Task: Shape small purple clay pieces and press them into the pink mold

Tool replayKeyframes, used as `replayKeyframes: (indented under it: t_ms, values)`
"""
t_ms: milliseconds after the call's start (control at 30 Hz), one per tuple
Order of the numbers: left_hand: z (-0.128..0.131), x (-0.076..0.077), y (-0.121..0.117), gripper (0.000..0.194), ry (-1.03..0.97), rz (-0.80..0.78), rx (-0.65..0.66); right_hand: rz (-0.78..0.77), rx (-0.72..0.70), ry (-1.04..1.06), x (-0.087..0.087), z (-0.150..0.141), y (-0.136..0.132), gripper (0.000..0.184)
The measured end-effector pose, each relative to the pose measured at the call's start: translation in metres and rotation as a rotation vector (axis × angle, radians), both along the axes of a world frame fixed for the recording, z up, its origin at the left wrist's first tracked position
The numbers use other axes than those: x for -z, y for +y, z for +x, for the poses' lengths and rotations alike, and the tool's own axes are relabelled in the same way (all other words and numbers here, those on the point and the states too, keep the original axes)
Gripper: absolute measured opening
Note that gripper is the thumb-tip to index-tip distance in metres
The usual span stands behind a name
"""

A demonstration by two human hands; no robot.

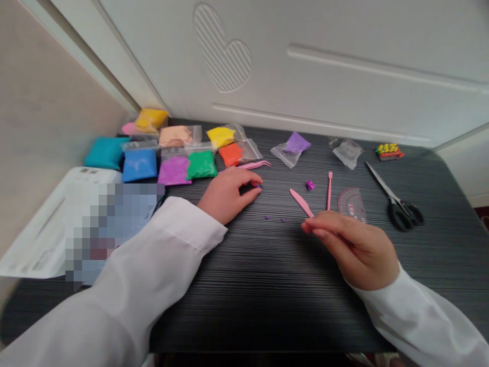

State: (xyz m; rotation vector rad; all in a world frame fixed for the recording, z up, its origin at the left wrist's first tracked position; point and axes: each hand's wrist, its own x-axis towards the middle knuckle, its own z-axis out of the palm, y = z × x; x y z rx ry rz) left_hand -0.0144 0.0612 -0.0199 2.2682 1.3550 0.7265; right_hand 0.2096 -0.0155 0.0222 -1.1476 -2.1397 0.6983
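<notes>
Head view: left of centre, the left hand (231, 196) pinches a tiny purple piece (259, 186) between its fingers. Right of it, two purple crumbs (267, 217) already lie apart on the table (244, 285), too small to show a direction. The pink knife (301, 202) slants, tip to the upper left; the right hand's (362, 250) fingers close over its handle end, grip unclear. A purple lump (310, 185) sits beyond; how much remains cannot be told.
</notes>
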Motion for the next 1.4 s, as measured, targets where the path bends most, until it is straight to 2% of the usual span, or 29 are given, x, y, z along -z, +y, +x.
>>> replayKeyframes:
  t_ms: [100,200,533,667,867,1267,1400]
  values:
    - [-0.0001,-0.0001,-0.0002,0.017,0.004,-0.002,-0.001,-0.041,0.057,0.071,0.0023,0.0011,-0.0010,0.019]
    - [-0.0003,0.0000,-0.0003,0.018,0.009,-0.006,0.002,-0.055,0.094,0.129,0.0044,0.0008,-0.0021,0.020]
    - [-0.0003,0.0003,-0.0003,0.019,0.014,-0.002,-0.007,-0.026,0.108,-0.041,-0.0016,-0.0007,-0.0017,0.030]
    - [0.0000,-0.0003,-0.0005,0.019,0.019,-0.008,-0.009,-0.033,0.099,-0.046,-0.0018,-0.0006,-0.0022,0.024]
    - [0.0000,0.0001,-0.0008,0.019,0.013,-0.013,-0.007,-0.022,0.168,-0.001,0.0008,-0.0007,-0.0022,0.017]
    - [-0.0002,-0.0003,-0.0007,0.017,0.002,-0.008,-0.005,0.011,0.134,0.107,0.0066,-0.0009,0.0003,0.018]
    - [0.0004,-0.0017,-0.0010,0.017,0.007,-0.015,-0.006,0.052,0.097,0.043,0.0060,-0.0008,0.0030,0.016]
